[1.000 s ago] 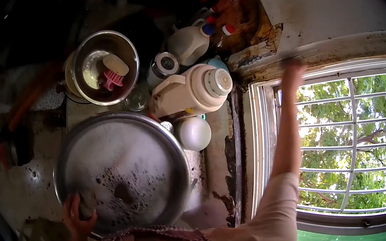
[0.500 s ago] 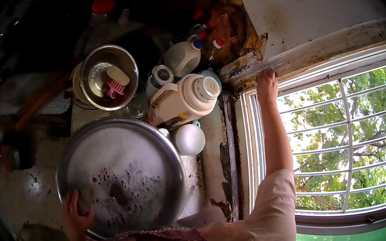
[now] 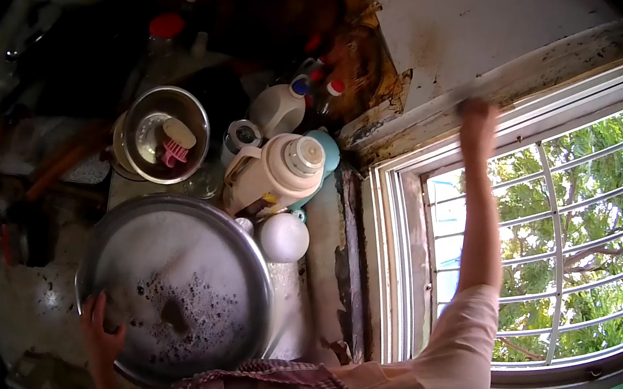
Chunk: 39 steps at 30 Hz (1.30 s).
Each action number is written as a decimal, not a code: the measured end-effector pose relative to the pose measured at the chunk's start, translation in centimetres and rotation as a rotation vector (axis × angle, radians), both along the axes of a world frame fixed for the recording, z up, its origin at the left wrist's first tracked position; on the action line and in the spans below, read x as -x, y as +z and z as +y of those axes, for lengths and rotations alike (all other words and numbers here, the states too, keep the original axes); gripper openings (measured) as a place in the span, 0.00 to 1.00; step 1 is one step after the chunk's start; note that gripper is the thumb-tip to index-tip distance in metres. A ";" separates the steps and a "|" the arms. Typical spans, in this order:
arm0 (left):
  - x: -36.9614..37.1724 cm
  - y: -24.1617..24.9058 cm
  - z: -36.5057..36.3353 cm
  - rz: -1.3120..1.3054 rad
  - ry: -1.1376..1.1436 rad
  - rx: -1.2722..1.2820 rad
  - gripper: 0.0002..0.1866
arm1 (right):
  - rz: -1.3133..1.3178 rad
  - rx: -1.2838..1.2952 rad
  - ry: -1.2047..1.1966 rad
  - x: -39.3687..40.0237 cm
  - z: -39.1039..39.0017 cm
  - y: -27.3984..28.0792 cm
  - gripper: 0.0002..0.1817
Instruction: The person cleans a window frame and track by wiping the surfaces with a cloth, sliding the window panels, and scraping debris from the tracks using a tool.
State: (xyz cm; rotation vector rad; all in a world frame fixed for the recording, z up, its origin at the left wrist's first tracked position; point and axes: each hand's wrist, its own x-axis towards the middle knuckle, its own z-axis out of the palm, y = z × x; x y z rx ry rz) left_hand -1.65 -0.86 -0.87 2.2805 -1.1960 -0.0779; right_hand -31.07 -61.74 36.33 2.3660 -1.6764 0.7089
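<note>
My left hand point(image 3: 103, 338) rests at the near left rim of a wide metal basin point(image 3: 262, 266), its fingers stretched out and the thumb apart. Soapy water with white foam and dark bubbles point(image 3: 188, 280) fills the basin. My right arm is raised to the window, and my right hand point(image 3: 479, 126) is pressed against the stained wooden beam point(image 3: 527, 81) above the frame. That hand is smeared by motion, with its fingers curled. A small dark thing point(image 3: 463, 106) shows at its fingertips, too blurred to name.
Beyond the basin stand a steel bowl point(image 3: 198, 114) holding a pink-bristled brush point(image 3: 175, 148), a beige thermos jug point(image 3: 271, 178), a white jug point(image 3: 276, 111) and a round white vessel point(image 3: 283, 238). A barred window point(image 3: 552, 201) is on the right.
My right hand has moved rightward along the beam above the window, away from the corner. The view has shifted slightly; my left hand stays at the basin rim.
</note>
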 end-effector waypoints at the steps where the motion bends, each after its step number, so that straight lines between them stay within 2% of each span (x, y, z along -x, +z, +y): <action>1: 0.0 -0.1 -0.2 0.026 0.008 0.005 0.37 | 0.579 0.706 0.200 1.7 -1.9 1.9 0.10; 4: -0.1 -0.3 -0.1 0.052 0.014 -0.001 0.37 | 0.413 0.530 -0.013 1.2 -1.7 -1.0 0.07; 5: -0.3 -0.3 0.2 0.026 0.005 -0.013 0.37 | 0.155 0.365 0.126 1.9 -1.6 -4.5 0.06; 6: -0.2 -0.4 0.3 0.003 0.012 -0.015 0.38 | 0.622 0.615 0.307 4.2 -4.8 -9.3 0.08; 8: 0.0 0.6 -0.1 0.029 0.036 -0.052 0.37 | 0.698 0.396 0.331 3.6 -3.3 -8.4 0.08; 10: 0.1 1.1 0.0 0.044 0.032 -0.069 0.37 | 0.541 0.576 0.401 4.5 -4.6 -0.5 0.08; 12: 0.0 0.7 -0.4 0.036 0.002 -0.042 0.38 | 0.761 0.899 0.166 2.3 -1.3 7.8 0.08; 15: -0.1 0.0 0.0 0.014 0.004 -0.047 0.37 | 0.444 0.765 0.172 2.6 -3.6 5.0 0.07; 16: -0.2 0.4 0.0 0.012 0.010 -0.076 0.37 | 0.409 0.804 0.476 3.5 -4.7 1.8 0.06; 17: -0.1 0.9 -0.2 0.008 0.024 -0.099 0.37 | 0.398 0.623 0.424 4.2 -6.5 -2.1 0.06; 18: 0.3 1.2 -0.2 0.015 0.039 -0.123 0.37 | 0.389 0.534 0.480 3.3 -4.5 -5.0 0.07; 20: 0.2 1.2 -0.3 0.018 0.036 -0.135 0.37 | 0.760 0.817 0.432 2.9 -3.4 -2.2 0.06; 22: 0.0 1.0 -0.4 0.014 0.032 -0.145 0.38 | 0.354 0.404 0.277 2.4 -3.8 6.1 0.06; 23: 0.0 0.6 -0.4 0.003 0.038 -0.142 0.38 | 0.669 0.837 0.137 1.0 -1.6 8.6 0.06; 24: 0.0 0.4 -0.5 -0.009 0.045 -0.144 0.38 | 0.625 0.883 0.149 0.7 -1.9 8.9 0.06; 26: 0.2 1.7 -0.6 0.055 0.057 -0.187 0.38 | 0.446 0.718 0.289 2.7 -5.6 3.7 0.07; 27: 0.1 2.1 -0.7 0.085 0.065 -0.201 0.38 | 0.501 0.708 0.342 3.0 -4.8 -0.6 0.07; 28: 0.0 1.8 -0.5 0.060 0.061 -0.185 0.38 | 0.477 0.591 0.369 3.1 -4.5 -4.8 0.08; 29: 0.1 1.0 -0.3 0.035 0.060 -0.167 0.38 | 0.601 0.705 0.358 2.5 -2.8 -4.7 0.08; 30: 0.1 0.4 -0.2 0.012 0.058 -0.150 0.38 | 0.727 0.817 0.344 1.8 -1.6 -3.6 0.10; 32: -0.1 -0.4 0.3 -0.005 0.038 -0.103 0.39 | 0.646 0.565 0.243 4.1 -7.6 4.0 0.09; 34: 0.1 -1.3 -0.2 -0.009 0.037 -0.069 0.39 | 0.655 0.914 0.053 0.7 -0.9 11.8 0.08; 37: -0.3 -0.9 0.1 0.008 0.039 -0.102 0.40 | 0.337 0.727 0.208 2.7 -6.1 7.5 0.07; 38: -0.3 -0.4 0.1 0.024 0.039 -0.122 0.41 | 0.445 0.805 0.366 2.8 -5.0 3.6 0.07; 39: -0.1 -0.3 -0.1 0.046 0.046 -0.133 0.41 | 0.600 0.898 0.279 2.2 -4.0 0.3 0.08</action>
